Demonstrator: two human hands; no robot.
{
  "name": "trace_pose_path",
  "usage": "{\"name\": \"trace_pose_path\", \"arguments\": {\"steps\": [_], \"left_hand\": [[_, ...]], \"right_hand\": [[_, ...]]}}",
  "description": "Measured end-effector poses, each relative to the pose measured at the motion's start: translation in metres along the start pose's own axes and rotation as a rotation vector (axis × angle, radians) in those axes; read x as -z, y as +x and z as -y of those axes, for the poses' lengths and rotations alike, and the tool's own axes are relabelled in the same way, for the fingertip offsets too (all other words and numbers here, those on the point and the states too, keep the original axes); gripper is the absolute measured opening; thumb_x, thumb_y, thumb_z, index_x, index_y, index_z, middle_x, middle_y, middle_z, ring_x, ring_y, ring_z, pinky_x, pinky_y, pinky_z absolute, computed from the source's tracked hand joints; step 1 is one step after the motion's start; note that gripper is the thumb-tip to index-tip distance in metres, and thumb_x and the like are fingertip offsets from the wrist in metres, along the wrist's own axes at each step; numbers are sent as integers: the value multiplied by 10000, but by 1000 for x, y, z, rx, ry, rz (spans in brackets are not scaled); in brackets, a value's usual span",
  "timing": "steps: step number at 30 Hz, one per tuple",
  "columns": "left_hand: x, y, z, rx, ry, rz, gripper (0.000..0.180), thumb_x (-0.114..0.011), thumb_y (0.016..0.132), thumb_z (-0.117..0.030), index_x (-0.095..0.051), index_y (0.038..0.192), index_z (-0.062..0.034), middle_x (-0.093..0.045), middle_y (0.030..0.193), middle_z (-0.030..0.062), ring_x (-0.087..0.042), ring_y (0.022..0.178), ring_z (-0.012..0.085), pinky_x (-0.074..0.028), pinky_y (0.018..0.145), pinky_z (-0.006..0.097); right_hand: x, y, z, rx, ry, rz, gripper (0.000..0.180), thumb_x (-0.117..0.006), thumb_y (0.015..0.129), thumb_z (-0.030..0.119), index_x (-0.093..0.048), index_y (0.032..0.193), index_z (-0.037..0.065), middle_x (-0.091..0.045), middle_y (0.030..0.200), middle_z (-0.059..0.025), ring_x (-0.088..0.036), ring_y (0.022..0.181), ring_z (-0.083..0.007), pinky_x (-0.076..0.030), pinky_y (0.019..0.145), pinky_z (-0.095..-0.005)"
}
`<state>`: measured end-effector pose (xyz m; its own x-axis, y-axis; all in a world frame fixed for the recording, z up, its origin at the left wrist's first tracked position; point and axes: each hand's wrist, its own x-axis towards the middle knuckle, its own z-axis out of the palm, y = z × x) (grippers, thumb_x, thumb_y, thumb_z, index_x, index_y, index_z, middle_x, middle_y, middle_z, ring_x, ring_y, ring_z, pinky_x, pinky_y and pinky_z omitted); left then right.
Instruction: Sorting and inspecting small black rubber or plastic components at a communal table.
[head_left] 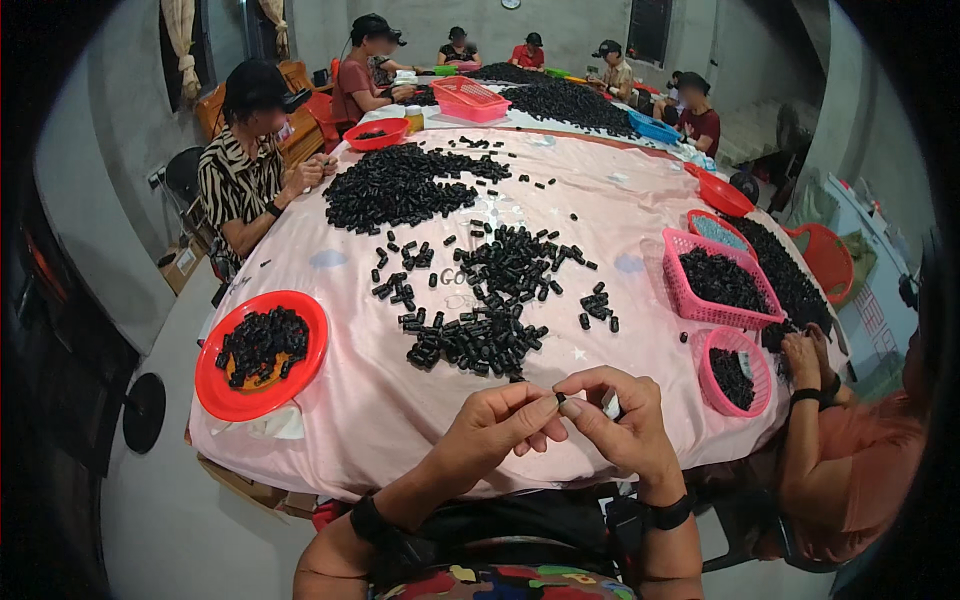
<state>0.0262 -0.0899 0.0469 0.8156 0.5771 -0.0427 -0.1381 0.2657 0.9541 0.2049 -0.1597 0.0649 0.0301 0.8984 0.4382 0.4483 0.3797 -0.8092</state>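
My left hand [500, 418] and my right hand [625, 425] meet above the near edge of the cloth-covered table. Between their thumbs and fingertips they pinch a small black plastic piece [560, 397], mostly covered by the fingers. Something small, white and dark, shows behind my right thumb; what it is I cannot make out. Just beyond my hands lies a loose pile of short black cylindrical pieces [475, 340], some standing apart from it. A red round tray [207, 370] to the left holds more black parts.
Farther back is a larger black heap [400, 190]. To the right stand a pink rectangular basket [690, 295] and a pink round basket [712, 390], both with black parts. Co-workers sit around the joined tables; one person's hands [805, 360] work close on my right.
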Motion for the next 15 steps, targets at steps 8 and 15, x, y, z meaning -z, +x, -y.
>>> {"name": "trace_pose_path", "arguments": {"steps": [8,15], "left_hand": [[0,-2,1,-91,48,90,287,-450,981,-254,-608,1043,-22,-642,908,34,-527,737,43,-413,640,186],[-2,-3,4,-69,-24,101,286,-446,980,-244,-592,1078,-19,-644,926,36,-532,759,44,-415,661,192]], "right_hand": [[3,-5,-2,-39,69,13,164,-639,853,134,-644,953,5,-639,663,-49,-563,589,-83,-435,552,-223],[5,-4,0,9,136,-13,184,-623,870,123,-642,984,-19,-668,722,-61,-588,660,-76,-462,622,-229]]}}
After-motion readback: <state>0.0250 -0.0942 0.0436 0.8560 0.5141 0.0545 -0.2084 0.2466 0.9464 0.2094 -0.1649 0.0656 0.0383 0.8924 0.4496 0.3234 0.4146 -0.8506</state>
